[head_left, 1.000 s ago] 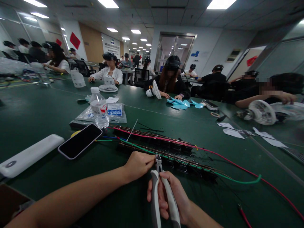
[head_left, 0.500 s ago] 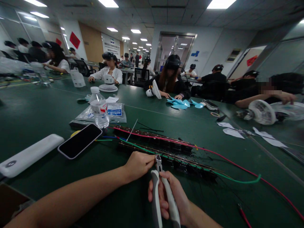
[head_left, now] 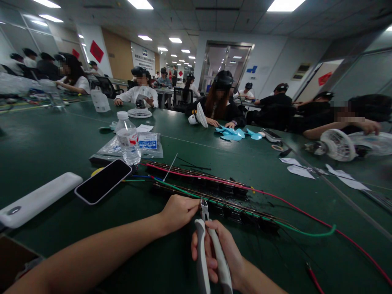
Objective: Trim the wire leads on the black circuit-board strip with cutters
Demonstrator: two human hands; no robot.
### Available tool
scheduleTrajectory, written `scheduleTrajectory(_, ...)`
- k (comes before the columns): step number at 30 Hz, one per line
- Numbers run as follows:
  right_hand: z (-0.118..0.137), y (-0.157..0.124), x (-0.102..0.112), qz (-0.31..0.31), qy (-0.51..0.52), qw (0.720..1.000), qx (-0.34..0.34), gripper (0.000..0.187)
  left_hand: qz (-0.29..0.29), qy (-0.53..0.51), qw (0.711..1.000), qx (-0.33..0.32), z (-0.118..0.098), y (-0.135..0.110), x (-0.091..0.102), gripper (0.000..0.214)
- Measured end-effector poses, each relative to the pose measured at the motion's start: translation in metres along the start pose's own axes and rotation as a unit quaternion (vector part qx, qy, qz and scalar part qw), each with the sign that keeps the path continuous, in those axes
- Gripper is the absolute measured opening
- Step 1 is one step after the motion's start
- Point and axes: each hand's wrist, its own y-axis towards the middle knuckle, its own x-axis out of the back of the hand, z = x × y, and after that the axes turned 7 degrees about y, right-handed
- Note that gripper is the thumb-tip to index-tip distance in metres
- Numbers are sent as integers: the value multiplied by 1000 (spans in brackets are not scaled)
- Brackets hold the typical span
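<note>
Green and broad, our bench [head_left: 254,155] spreads before us. Nearest, our right hand [head_left: 231,250] grips the pliers [head_left: 201,245], their tip just beside our left hand [head_left: 177,211], closed in a pinch at the near black strip [head_left: 235,215]; what it may hold, we cannot tell. Beyond lie a second strip [head_left: 225,188] and a red wire [head_left: 294,203]; farther, we see blue blades [head_left: 231,133] before a seated co-worker [head_left: 225,102].
</note>
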Motion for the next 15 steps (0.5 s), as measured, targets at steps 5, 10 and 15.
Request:
scheduleTrajectory(5, 1, 1, 3, 5, -8, 1000, -9, 54, 2, -7, 1000, 4, 0, 0, 0, 24)
scheduleTrajectory(10, 1, 1, 5, 0, -6, 1000, -17, 54, 3, -5, 1000, 4, 0, 0, 0, 24)
scheduleTrajectory(15, 2, 0, 1, 2, -1, 1000, -21, 53, -7, -7, 1000, 2, -1, 0, -1, 27)
